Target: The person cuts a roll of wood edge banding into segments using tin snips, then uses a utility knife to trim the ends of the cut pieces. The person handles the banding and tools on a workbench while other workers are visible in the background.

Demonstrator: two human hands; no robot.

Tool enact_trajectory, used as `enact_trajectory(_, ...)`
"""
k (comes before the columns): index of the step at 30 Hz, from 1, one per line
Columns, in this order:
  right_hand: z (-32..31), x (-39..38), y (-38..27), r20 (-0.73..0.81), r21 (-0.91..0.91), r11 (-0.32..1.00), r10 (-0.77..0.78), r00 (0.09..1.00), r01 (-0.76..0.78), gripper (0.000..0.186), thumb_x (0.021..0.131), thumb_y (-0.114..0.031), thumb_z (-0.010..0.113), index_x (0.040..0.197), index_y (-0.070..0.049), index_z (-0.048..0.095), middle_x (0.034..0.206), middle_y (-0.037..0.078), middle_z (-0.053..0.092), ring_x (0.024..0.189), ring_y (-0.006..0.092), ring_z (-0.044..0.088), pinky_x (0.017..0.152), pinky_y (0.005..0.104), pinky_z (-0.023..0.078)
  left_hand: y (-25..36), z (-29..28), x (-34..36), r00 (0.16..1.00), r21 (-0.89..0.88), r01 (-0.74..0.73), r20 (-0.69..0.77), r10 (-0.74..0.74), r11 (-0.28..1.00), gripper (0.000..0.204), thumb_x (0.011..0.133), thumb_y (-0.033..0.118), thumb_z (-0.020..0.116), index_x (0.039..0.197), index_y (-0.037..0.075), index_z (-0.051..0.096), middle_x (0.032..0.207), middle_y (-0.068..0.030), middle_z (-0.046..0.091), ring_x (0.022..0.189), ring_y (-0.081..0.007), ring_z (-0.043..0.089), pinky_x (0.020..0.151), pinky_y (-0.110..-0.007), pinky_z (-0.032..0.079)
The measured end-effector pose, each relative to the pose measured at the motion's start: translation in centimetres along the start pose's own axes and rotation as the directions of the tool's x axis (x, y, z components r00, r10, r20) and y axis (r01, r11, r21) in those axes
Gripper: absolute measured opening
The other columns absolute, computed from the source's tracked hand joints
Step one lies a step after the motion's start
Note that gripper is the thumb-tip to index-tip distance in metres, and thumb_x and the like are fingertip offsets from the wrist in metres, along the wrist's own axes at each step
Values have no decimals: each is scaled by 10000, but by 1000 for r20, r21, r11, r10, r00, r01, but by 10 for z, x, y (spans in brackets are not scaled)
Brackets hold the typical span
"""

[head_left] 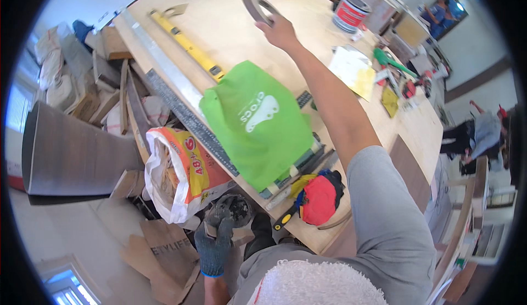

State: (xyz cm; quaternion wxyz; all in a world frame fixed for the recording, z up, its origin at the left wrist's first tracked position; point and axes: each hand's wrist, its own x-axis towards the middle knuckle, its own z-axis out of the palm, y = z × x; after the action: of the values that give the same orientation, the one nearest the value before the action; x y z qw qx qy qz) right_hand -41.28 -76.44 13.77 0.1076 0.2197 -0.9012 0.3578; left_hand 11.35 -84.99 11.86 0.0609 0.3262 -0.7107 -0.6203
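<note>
Stretched out over the far part of the wooden table (219, 36), my bare right hand (281, 32) is closed on the rim of a roll of tape (252, 4), a greyish-brown ring tilted on edge. My left hand (213, 249), in a dark grey knit glove with a blue cuff, is low beside the table's near edge. Its fingers are curled around a small tan piece (210, 230), whose kind I cannot make out. Just past that hand is a dark round container (233, 209). A green cloth bag (255, 124) lies on the table between my hands.
A yellow spirit level (184, 44) and long metal straightedges (162, 58) lie along the table's left side. A paint can (351, 13) stands at the far right. An open sack (181, 176) and wood offcuts (104, 80) crowd the left. Other people (483, 129) are at the right.
</note>
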Motion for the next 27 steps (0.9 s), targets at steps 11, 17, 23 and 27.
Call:
enact_trajectory(11,69,-56,141,289,-628,778,241,927,-6,353,880,-333,712,1103,-62,675,1188,136,642,1148,314,606,967,496,478,-34,-17,-23,942,-58,305,-129,-310,951,184,902,106,687,1056,9,715,729,-24,645,574,-68,557,495,-250,440)
enact_trajectory(17,53,-60,147,280,-711,690,451,847,-133,285,923,-197,591,1181,-104,668,1297,133,620,1216,303,585,1097,596,340,-31,-8,-15,948,-73,301,-84,-306,951,188,899,93,684,1062,3,710,734,-23,640,588,-66,558,494,-251,438)
enact_trajectory(23,36,-78,119,306,-671,738,370,877,-78,403,900,-160,566,1279,-23,570,1349,220,549,1303,376,480,1060,556,397,-19,5,-8,963,10,269,6,-269,963,230,914,96,663,1109,-23,689,764,-29,653,623,-71,561,537,-237,448)
enact_trajectory(27,0,-138,77,78,-165,986,10,997,3,498,912,-138,604,1379,-19,477,1311,246,578,1201,401,567,1007,428,474,-6,21,-7,979,-40,193,82,-189,980,263,911,94,664,1140,-34,674,791,-30,663,633,-80,554,561,-231,451)
